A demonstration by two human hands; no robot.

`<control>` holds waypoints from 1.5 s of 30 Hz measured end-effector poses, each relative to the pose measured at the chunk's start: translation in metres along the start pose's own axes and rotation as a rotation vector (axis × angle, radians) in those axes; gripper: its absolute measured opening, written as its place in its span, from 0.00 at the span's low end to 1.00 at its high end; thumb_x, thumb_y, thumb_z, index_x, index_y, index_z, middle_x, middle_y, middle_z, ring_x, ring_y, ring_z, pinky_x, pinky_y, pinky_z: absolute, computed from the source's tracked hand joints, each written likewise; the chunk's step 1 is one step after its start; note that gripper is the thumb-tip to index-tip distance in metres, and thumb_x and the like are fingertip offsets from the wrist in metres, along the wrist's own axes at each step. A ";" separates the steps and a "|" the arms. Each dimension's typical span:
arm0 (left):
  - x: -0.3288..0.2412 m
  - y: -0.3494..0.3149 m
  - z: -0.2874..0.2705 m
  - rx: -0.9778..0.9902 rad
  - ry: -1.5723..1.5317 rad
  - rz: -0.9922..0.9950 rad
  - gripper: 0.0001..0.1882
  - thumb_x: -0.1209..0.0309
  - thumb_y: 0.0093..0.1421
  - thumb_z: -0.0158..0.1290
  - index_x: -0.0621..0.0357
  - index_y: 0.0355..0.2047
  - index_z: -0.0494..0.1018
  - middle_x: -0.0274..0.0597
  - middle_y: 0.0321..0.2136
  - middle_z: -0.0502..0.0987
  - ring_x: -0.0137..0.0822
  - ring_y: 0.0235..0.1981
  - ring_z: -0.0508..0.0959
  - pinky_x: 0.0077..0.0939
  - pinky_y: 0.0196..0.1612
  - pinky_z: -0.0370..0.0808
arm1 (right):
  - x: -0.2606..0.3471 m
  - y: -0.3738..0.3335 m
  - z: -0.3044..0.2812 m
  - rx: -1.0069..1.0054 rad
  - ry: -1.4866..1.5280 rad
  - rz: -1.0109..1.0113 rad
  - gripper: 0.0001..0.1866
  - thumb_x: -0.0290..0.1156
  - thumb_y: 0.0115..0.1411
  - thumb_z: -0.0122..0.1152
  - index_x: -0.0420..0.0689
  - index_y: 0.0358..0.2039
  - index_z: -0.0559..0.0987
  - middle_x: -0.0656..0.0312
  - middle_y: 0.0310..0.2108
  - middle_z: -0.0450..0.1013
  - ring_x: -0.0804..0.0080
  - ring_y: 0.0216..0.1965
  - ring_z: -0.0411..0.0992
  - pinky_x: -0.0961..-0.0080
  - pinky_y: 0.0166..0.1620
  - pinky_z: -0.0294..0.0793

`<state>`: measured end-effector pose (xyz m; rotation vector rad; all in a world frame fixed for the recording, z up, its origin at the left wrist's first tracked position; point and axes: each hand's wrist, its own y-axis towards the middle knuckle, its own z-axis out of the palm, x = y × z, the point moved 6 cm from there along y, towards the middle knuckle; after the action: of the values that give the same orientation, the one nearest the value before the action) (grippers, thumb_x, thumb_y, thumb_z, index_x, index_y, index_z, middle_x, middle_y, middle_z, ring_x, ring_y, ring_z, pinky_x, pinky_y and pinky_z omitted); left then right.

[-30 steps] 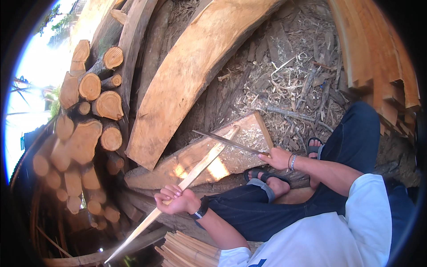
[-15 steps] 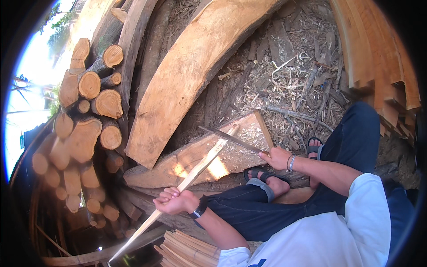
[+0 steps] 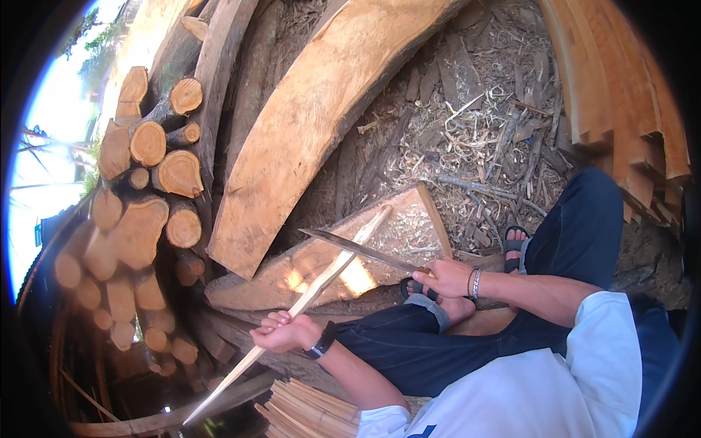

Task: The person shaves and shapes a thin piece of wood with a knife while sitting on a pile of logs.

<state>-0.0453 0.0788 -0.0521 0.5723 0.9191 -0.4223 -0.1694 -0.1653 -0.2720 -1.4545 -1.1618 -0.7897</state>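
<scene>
My left hand (image 3: pixel 285 332) is closed round a long pale wooden stick (image 3: pixel 326 280). The stick slants from the lower left up to the right, and its far end rests on a flat wooden slab (image 3: pixel 413 228). In my right hand (image 3: pixel 447 279) is the handle of a long-bladed knife (image 3: pixel 365 252). Its blade points to the upper left and lies across the stick, between my left hand and the stick's far end. Most of the handle is hidden by my fingers. Light shavings are scattered over the slab's right part.
Cut logs (image 3: pixel 180 173) are stacked at the left. A large curved plank (image 3: pixel 292 146) lies beyond the slab. Shavings and bark (image 3: pixel 475 139) cover the ground ahead. Sawn boards (image 3: pixel 617 87) stand at the far right, and thin wooden strips (image 3: pixel 310 410) lie in a bundle beside my left arm.
My right hand and the knife have moved down and toward me, so the blade crosses the stick nearer my left hand. The left hand keeps its hold, almost unmoved.
</scene>
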 end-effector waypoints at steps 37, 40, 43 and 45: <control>-0.009 -0.014 0.011 -0.012 0.009 0.022 0.22 0.65 0.63 0.40 0.46 0.14 0.45 0.29 0.10 0.45 0.25 0.10 0.48 0.20 0.13 0.49 | -0.014 0.002 -0.010 -0.025 -0.083 0.057 0.40 0.60 0.62 0.45 0.29 0.18 0.76 0.37 0.17 0.70 0.41 0.25 0.74 0.53 0.33 0.74; -0.004 -0.012 0.009 0.017 -0.027 0.000 0.22 0.63 0.60 0.44 0.46 0.14 0.45 0.30 0.10 0.50 0.26 0.10 0.50 0.21 0.12 0.47 | -0.014 0.006 -0.012 -0.043 -0.089 0.014 0.40 0.61 0.61 0.45 0.30 0.17 0.76 0.36 0.17 0.70 0.42 0.25 0.74 0.53 0.34 0.74; -0.003 -0.008 0.006 0.004 -0.023 -0.002 0.22 0.63 0.60 0.44 0.46 0.14 0.46 0.30 0.10 0.49 0.26 0.10 0.50 0.21 0.11 0.47 | -0.008 0.005 -0.012 0.002 -0.120 0.061 0.40 0.61 0.62 0.44 0.31 0.16 0.77 0.38 0.17 0.71 0.42 0.25 0.75 0.54 0.36 0.75; -0.003 -0.007 0.003 -0.006 -0.012 -0.003 0.22 0.63 0.60 0.43 0.46 0.14 0.46 0.30 0.10 0.49 0.26 0.10 0.50 0.21 0.11 0.47 | 0.003 0.000 -0.011 0.007 -0.066 0.030 0.40 0.60 0.63 0.43 0.32 0.16 0.78 0.40 0.16 0.72 0.44 0.25 0.75 0.56 0.37 0.75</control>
<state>-0.0491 0.0724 -0.0502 0.5622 0.9100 -0.4247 -0.1677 -0.1752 -0.2669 -1.4986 -1.1883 -0.7214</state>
